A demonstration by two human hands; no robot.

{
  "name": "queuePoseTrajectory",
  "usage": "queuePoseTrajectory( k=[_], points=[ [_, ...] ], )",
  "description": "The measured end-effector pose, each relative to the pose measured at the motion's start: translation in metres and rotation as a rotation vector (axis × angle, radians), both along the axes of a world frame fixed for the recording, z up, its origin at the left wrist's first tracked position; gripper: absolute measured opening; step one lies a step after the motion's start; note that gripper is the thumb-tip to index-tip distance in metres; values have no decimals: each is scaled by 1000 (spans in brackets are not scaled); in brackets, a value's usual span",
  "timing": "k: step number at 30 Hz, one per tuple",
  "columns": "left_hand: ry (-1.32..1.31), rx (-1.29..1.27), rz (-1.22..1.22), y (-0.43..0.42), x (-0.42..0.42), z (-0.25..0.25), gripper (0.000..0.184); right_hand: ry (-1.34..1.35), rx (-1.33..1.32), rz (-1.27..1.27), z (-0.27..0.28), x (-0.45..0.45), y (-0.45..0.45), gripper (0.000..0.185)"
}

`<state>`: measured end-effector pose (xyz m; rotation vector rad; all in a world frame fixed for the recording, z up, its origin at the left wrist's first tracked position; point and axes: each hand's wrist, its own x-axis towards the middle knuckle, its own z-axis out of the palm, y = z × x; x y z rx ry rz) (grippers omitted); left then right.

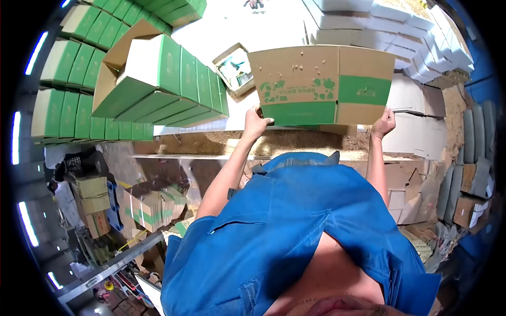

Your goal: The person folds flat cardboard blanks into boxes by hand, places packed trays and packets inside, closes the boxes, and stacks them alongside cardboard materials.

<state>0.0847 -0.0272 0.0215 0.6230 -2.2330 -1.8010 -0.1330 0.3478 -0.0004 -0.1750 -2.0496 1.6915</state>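
A flattened cardboard box (300, 84), brown with green bands and a printed leaf pattern, is held up in front of my chest over the near edge of the white worktable (200, 29). My left hand (255, 124) grips its lower left corner, with the thumb on the front. At the lower right edge my right hand (385, 124) is closed on the same cardboard. Most fingers of both hands are hidden behind it. Just behind its left side sits a small open box (235, 87) with bits of paper or packets inside.
On the left stand stacked green-and-brown boxes (74, 113) and a row with an open brown carton (121, 52) around its end. White boxes (363, 29) are piled at the back right, above flat cardboard sheets (411, 131). Bundled cardboard (153, 205) lies low at left.
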Motion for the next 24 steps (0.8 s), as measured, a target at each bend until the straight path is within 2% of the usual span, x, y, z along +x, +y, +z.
queuePoseTrajectory(
  k=[2,4,5,6,8,10,12,13,14,16,18,23,24],
  points=[
    [-164,-107,100,5,-5,15,29,40,-71,72,6,-2,-6,37],
    [122,-181,94,-8,-12,-26,27,24,-255,213,25,-2,-14,39],
    [173,-58,51,-16,-15,-29,25,-56,-241,279,37,0,-13,42],
    [210,-120,46,-18,-21,-19,28,-101,-291,358,28,-12,-5,41],
    [227,192,110,-8,-28,25,27,-120,-360,442,21,-25,-4,42],
    [216,196,82,-9,-26,47,27,-120,-436,450,48,-15,-21,37],
    [215,227,89,-8,-25,68,28,-103,-222,368,71,-7,-34,33],
    [207,275,103,-13,-27,60,26,-217,-272,280,78,-3,-40,31],
    [198,324,117,-16,-28,53,24,-241,-290,281,62,-12,-33,31],
    [168,235,124,-15,-32,65,26,-219,-259,227,58,-13,-40,30],
    [-14,146,-33,-28,-31,73,23,-217,-384,348,63,-12,-38,33],
    [-247,-123,-338,-45,-39,103,32,-251,-246,405,63,-13,-24,33],
    [-269,-135,-434,-43,-39,117,33,-223,-225,464,37,-26,-10,32]
  ],
)
